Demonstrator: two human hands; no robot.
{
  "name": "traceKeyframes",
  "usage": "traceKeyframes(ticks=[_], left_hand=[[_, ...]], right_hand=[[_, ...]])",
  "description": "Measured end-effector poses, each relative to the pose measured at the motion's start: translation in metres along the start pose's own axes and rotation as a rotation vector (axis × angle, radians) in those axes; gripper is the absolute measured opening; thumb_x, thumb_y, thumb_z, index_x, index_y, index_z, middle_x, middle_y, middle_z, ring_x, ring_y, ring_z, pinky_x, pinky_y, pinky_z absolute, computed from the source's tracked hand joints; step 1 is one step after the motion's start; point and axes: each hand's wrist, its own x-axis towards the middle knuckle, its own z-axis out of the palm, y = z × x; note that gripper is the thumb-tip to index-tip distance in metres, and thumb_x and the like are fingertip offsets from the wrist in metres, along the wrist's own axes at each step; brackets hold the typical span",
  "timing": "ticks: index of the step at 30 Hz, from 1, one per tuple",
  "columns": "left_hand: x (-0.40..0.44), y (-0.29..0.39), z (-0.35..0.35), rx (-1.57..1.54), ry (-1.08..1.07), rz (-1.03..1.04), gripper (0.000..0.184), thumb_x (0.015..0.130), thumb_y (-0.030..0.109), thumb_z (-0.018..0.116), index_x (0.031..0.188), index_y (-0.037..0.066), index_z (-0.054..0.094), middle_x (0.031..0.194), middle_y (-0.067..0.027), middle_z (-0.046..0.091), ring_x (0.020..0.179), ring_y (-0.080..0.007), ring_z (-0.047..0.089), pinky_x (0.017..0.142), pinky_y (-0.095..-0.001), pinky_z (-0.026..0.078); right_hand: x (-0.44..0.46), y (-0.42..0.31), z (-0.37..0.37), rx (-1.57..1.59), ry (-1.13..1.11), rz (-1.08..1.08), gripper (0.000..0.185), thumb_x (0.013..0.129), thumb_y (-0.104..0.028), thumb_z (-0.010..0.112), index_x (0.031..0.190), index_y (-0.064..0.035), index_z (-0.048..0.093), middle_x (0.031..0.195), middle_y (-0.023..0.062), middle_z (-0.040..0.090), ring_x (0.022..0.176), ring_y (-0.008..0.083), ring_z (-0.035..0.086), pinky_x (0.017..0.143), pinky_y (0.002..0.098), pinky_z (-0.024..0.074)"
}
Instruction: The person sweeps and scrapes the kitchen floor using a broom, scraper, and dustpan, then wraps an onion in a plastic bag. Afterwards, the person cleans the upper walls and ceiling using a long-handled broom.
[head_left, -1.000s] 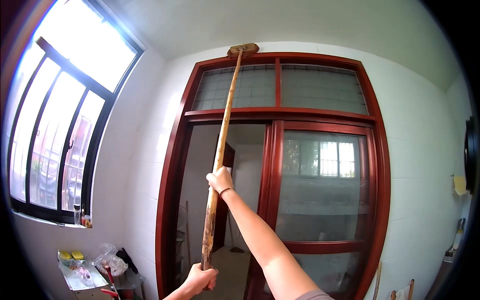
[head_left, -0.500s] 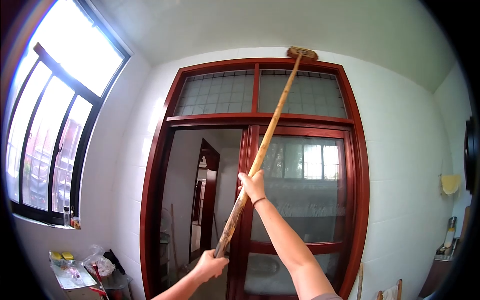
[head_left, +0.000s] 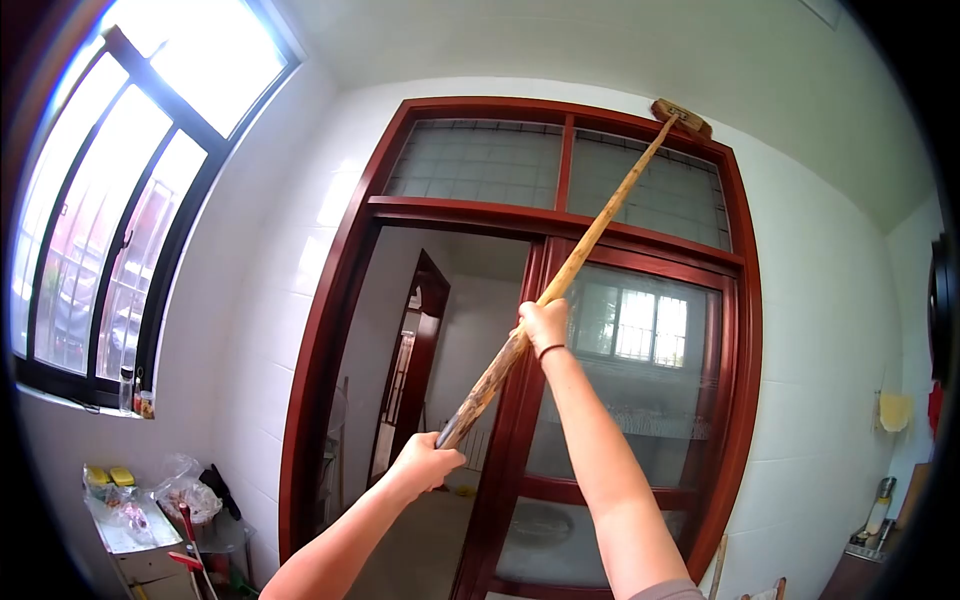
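Observation:
A long-handled brush is held up at a slant, its wooden pole (head_left: 590, 235) running from low centre to the upper right. The brush head (head_left: 682, 118) rests at the top right of the red door frame (head_left: 480, 206), against the frame's upper edge or the wall just above it. My left hand (head_left: 426, 466) is closed around the pole's dark lower end. Farther up, my right hand (head_left: 544, 325), with a thin dark band at the wrist, also grips the pole. Behind the pole stands a sliding glass door (head_left: 625, 400).
A barred window (head_left: 110, 220) is on the left, with small bottles (head_left: 130, 392) on its sill. Below it a small cabinet (head_left: 130, 535) carries plastic bags (head_left: 188, 492) and yellow items. At right hangs a yellow cloth (head_left: 895, 411) above a counter (head_left: 862, 552).
The brush head has moved right along the top of the door frame, toward its right corner. Both hands moved with the pole, which leans further right. The view has tilted.

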Motion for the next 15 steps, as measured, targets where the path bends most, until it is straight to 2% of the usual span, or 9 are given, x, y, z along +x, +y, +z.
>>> traceKeyframes(ticks=[2, 4, 5, 8, 9, 11, 12, 13, 15], left_hand=[[-0.007, -0.01, -0.028, 0.034, 0.037, -0.044, 0.017, 0.071, 0.012, 0.059, 0.067, 0.007, 0.044, 0.053, 0.0009, 0.042, 0.041, -0.0074, 0.039, 0.036, -0.026, 0.029], [-0.013, -0.026, -0.057, -0.004, 0.055, -0.042, 0.017, 0.071, 0.012, 0.06, 0.067, 0.007, 0.044, 0.053, 0.0005, 0.042, 0.041, -0.0077, 0.039, 0.036, -0.026, 0.029], [-0.016, -0.035, -0.073, -0.041, 0.068, -0.041, 0.017, 0.071, 0.011, 0.06, 0.067, 0.007, 0.044, 0.053, 0.0001, 0.042, 0.04, -0.008, 0.04, 0.036, -0.026, 0.03], [-0.022, -0.057, -0.122, -0.109, 0.101, -0.036, 0.018, 0.071, 0.011, 0.06, 0.067, 0.006, 0.044, 0.053, -0.0005, 0.043, 0.041, -0.0086, 0.04, 0.036, -0.026, 0.03], [-0.026, -0.06, -0.139, -0.138, 0.123, -0.049, 0.018, 0.072, 0.01, 0.06, 0.067, 0.006, 0.043, 0.053, -0.0005, 0.043, 0.041, -0.0086, 0.04, 0.036, -0.026, 0.03], [-0.035, -0.06, -0.168, -0.136, 0.141, -0.054, 0.017, 0.072, 0.009, 0.06, 0.068, 0.006, 0.043, 0.053, -0.0004, 0.043, 0.04, -0.0087, 0.04, 0.036, -0.0261, 0.029], [-0.038, -0.061, -0.183, -0.164, 0.165, -0.067, 0.017, 0.072, 0.009, 0.06, 0.069, 0.006, 0.043, 0.053, -0.0004, 0.042, 0.04, -0.0089, 0.039, 0.035, -0.0263, 0.029], [-0.042, -0.061, -0.197, -0.188, 0.188, -0.082, 0.017, 0.072, 0.009, 0.06, 0.07, 0.006, 0.043, 0.053, -0.0003, 0.042, 0.039, -0.0091, 0.039, 0.035, -0.0264, 0.028], [-0.043, -0.065, -0.224, -0.198, 0.215, -0.063, 0.014, 0.073, 0.009, 0.057, 0.07, 0.006, 0.043, 0.052, -0.0002, 0.041, 0.038, -0.01, 0.037, 0.035, -0.0267, 0.028]], right_hand=[[-0.018, 0.004, 0.035, -0.004, 0.007, -0.011, 0.019, 0.062, -0.006, 0.055, 0.068, 0.0121, 0.05, 0.058, 0.0196, 0.057, 0.049, 0.0269, 0.061, 0.047, 0.035, 0.0498], [-0.029, 0.01, 0.074, -0.02, -0.032, 0.039, 0.029, 0.062, -0.007, 0.057, 0.078, 0.0147, 0.046, 0.062, 0.0216, 0.058, 0.052, 0.0279, 0.061, 0.049, 0.0359, 0.0501], [-0.033, 0.015, 0.096, -0.077, -0.016, 0.016, 0.036, 0.062, -0.009, 0.058, 0.083, 0.0156, 0.042, 0.065, 0.0246, 0.058, 0.056, 0.0317, 0.062, 0.053, 0.0373, 0.0503], [-0.04, 0.026, 0.168, -0.082, -0.066, -0.017, 0.04, 0.061, -0.011, 0.059, 0.085, 0.0159, 0.041, 0.068, 0.029, 0.057, 0.066, 0.039, 0.061, 0.061, 0.0408, 0.0501], [-0.043, 0.033, 0.198, -0.074, 0.05, -0.152, 0.02, 0.062, -0.005, 0.058, 0.062, 0.0106, 0.045, 0.054, 0.0164, 0.054, 0.045, 0.026, 0.059, 0.04, 0.0349, 0.0473], [-0.056, 0.026, 0.244, -0.092, 0.129, -0.205, 0.02, 0.061, -0.006, 0.059, 0.06, 0.0096, 0.046, 0.053, 0.0168, 0.054, 0.047, 0.0261, 0.06, 0.042, 0.035, 0.0479], [-0.063, 0.018, 0.263, -0.193, 0.076, -0.2, 0.023, 0.06, -0.008, 0.06, 0.065, 0.0106, 0.047, 0.055, 0.0188, 0.055, 0.049, 0.0276, 0.06, 0.046, 0.0362, 0.049], [-0.072, 0.007, 0.282, -0.158, 0.072, -0.165, 0.025, 0.06, -0.009, 0.061, 0.068, 0.0106, 0.047, 0.057, 0.0201, 0.056, 0.052, 0.0294, 0.061, 0.048, 0.0375, 0.0493], [-0.075, -0.009, 0.317, -0.123, -0.187, -0.017, 0.041, 0.063, -0.013, 0.058, 0.09, 0.0148, 0.043, 0.08, 0.0342, 0.057, 0.079, 0.0428, 0.06, 0.074, 0.0413, 0.0493]])
